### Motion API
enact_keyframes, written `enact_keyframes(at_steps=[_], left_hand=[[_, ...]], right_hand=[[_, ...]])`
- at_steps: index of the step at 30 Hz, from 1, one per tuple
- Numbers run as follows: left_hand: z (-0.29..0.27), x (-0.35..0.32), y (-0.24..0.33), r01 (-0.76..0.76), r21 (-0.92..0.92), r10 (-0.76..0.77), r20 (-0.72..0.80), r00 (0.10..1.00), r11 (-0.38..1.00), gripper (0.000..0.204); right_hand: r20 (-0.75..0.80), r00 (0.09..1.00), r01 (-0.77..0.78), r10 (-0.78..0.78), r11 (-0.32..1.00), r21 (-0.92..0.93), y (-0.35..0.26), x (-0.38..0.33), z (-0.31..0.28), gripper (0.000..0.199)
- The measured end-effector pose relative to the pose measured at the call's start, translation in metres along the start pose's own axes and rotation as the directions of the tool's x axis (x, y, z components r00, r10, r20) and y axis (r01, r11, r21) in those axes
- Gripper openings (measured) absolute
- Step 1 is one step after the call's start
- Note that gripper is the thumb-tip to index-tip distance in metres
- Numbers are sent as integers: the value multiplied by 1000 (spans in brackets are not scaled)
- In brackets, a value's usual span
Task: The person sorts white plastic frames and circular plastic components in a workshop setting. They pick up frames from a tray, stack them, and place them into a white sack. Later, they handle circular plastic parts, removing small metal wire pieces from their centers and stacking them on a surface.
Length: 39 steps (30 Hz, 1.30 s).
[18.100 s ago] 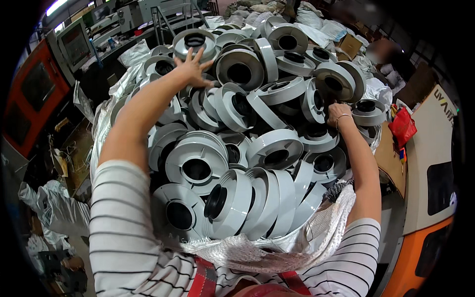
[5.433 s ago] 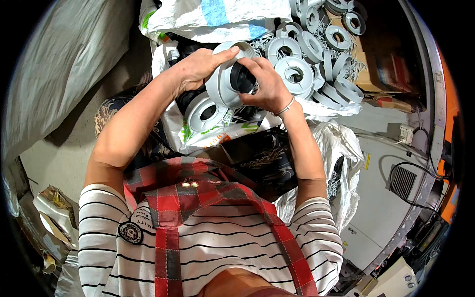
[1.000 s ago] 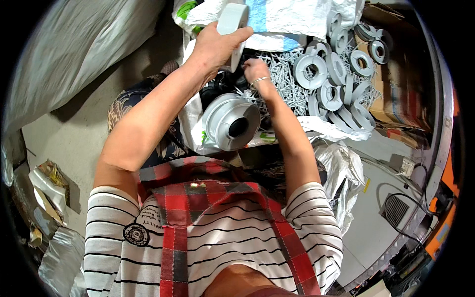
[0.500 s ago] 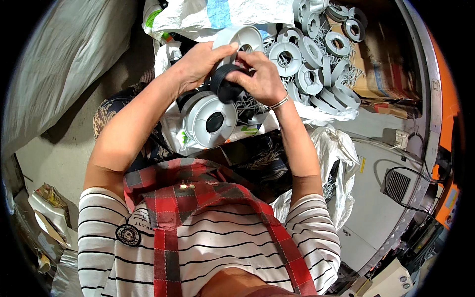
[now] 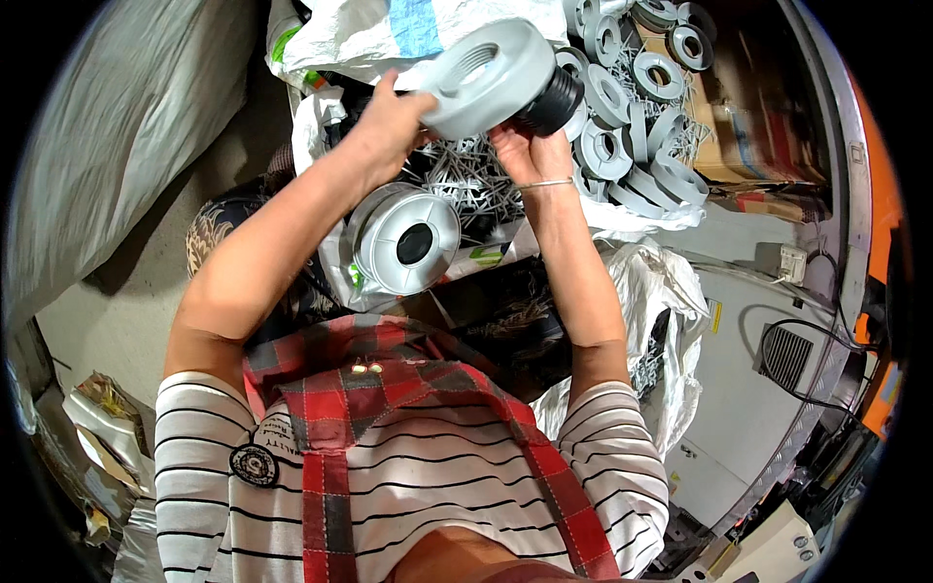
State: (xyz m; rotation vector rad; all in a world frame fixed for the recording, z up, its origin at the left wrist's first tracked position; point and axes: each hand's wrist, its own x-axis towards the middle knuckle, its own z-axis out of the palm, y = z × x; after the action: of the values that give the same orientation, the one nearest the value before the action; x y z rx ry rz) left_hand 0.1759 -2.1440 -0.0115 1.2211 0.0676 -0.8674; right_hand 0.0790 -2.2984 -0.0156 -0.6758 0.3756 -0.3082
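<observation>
My left hand [image 5: 387, 131] grips the left rim of a grey plastic ring-shaped flange [image 5: 501, 92], its thumb on the near edge. The flange is tilted and has a threaded hole. A black ribbed plastic sleeve [image 5: 552, 105] sits against its underside on the right; whether the two are joined, I cannot tell. My right hand [image 5: 535, 155] closes around the sleeve from below, its fingers partly hidden. Nearer to me, a stack of grey flanges [image 5: 439, 228] with a black centre lies on the bag's near edge.
Many grey flanges [image 5: 604, 154] and thin grey plastic sprues [image 5: 457, 180] fill white bags ahead of me. A cardboard box [image 5: 748, 146] stands at the far right, above a grey machine cabinet [image 5: 719, 369] with a black cable [image 5: 773, 389]. A large white sack [image 5: 126, 126] bulges at left.
The flange has swung up and toward the right, turning its threaded hole into view. The black sleeve moved from the near side to the flange's right underside, and my right hand turned palm up below it.
</observation>
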Motion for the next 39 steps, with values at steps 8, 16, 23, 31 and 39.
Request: enact_keyframes(at_steps=[8,16,23,31,39], left_hand=[[6,-12,-14,-46,-2,44,392,919,999,44],[0,-15,6,34,-47,-11,429,903,998,54],[-4,-14,11,-190,83,133,452,882,978,55],[-22,-7,18,3,300,-170,532,829,954,55],[-19,-12,22,28,287,-169,482,860,958,50]], right_hand=[[-185,981,-106,58,959,-263,17,-7,17,34],[30,879,137,-475,193,-972,-4,-4,-11,27],[381,909,341,-172,-220,-914,-17,-18,16,73],[636,765,626,102,-348,-698,-22,-32,14,74],[703,704,686,101,-354,-636,-13,-37,16,81]])
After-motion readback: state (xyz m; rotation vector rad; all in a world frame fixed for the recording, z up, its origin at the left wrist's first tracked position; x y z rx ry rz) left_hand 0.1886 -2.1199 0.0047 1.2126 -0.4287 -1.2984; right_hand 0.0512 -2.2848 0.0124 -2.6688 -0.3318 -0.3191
